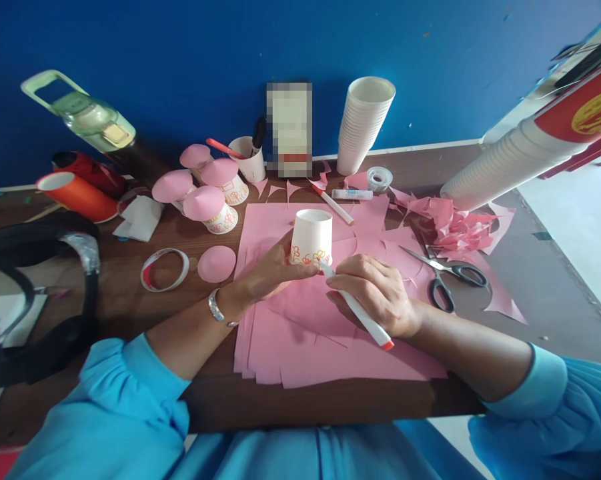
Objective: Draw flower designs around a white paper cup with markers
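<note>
My left hand [275, 267] is closed around a white paper cup [312, 233], held above the pink paper sheets [300, 360]. Small orange and yellow flowers are drawn in a band near the cup's lower edge. In my right hand [380, 293] is a white marker pen [363, 317] with an orange-red end. Its tip is at the flower band; whether it touches the cup I cannot tell. To the left stand several decorated cups topped with pink paper cones [205, 203]. A loose pink paper disc [217, 265] lies near my left wrist.
Scissors [443, 267] lie open on the right, near crumpled pink scraps [460, 223]. Behind are a glue stick [351, 195], a tape roll [379, 178], a stack of paper cups [363, 123] and a pixelated upright object [290, 127]. Headphones [80, 300] and a tall bottle [100, 127] stand left.
</note>
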Demonstrator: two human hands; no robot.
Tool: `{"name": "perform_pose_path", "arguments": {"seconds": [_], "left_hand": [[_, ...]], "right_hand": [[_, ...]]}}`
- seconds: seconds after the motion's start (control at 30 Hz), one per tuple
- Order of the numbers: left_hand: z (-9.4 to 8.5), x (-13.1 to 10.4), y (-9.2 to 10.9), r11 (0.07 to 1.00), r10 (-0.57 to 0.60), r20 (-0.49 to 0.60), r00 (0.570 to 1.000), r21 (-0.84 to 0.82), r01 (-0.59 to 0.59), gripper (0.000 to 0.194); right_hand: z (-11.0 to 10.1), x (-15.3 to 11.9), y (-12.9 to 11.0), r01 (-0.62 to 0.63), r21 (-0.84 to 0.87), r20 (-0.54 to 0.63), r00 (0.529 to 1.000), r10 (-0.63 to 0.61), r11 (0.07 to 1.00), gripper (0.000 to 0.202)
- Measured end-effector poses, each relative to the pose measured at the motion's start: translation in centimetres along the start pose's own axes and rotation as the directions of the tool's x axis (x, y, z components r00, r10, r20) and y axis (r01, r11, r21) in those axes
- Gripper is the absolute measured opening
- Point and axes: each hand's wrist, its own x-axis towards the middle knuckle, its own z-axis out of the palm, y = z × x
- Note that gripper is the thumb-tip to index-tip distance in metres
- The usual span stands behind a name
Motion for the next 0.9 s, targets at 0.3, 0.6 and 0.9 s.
{"name": "perform_pose_path", "arguments": {"seconds": [0.3,0.6,0.9], "left_hand": [[0.23,-0.02,0.13,1.000,-0.007,-0.015,1.000,-0.003,0.007,0.056],[-0.13,0.03,-0.22,1.000,0.005,-0.005,1.000,0.016,-0.005,0.059],[0.08,0.05,-0.07,1.000,0.004,0.001,1.000,-0.016,-0.004,0.054]], "right_hand": [[0.14,-0.21,0.02,-0.019,-0.011,0.025,0.999,0.020,1.000,0.025],[0.11,0.10,-0.11,0.000,-0.018,-0.008,1.000,0.000,1.000,0.017],[0.21,0.16,-0.08,-0.005,-0.044,-0.007,1.000,0.004,0.999,0.015]]}}
